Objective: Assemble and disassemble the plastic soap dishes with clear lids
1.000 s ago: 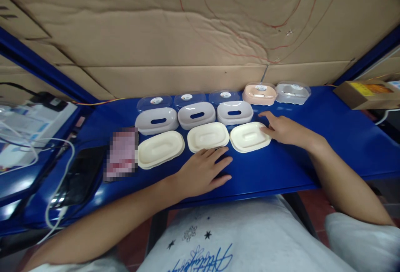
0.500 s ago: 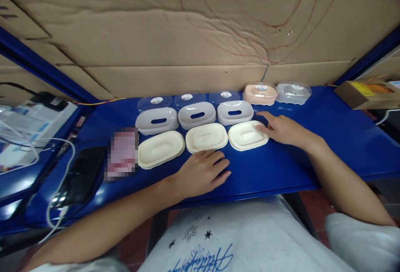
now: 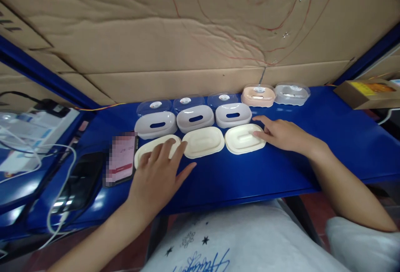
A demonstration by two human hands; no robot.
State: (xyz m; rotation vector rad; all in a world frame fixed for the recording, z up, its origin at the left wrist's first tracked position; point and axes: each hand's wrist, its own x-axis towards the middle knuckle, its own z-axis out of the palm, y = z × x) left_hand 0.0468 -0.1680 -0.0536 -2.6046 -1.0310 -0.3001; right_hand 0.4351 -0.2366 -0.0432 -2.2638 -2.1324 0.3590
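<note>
Three cream oval trays lie in a row: a left one (image 3: pixel 144 151), a middle one (image 3: pixel 203 142) and a right one (image 3: pixel 242 139). My left hand (image 3: pixel 158 172) is open, its fingers spread over the left tray and partly hiding it. My right hand (image 3: pixel 281 134) is open too, thumb at the right tray's edge and forefinger stretched near the right lavender-grey shell (image 3: pixel 233 116). Two like shells, a middle one (image 3: pixel 195 118) and a left one (image 3: pixel 155 125), stand beside it, each with a slot. Behind them lie three clear lids (image 3: pixel 154 106) with round stickers.
At the back stand a peach box (image 3: pixel 258 96) and a grey box (image 3: pixel 292 94), both with clear lids. A phone with a pink screen (image 3: pixel 121 157) and a dark phone (image 3: pixel 79 180) with a white cable (image 3: pixel 50 213) lie left. A cardboard box (image 3: pixel 365 94) sits right.
My left hand has moved left from below the middle tray to over the left tray, its fingers spreading. My right hand has stayed by the right tray. The view has shifted slightly.
</note>
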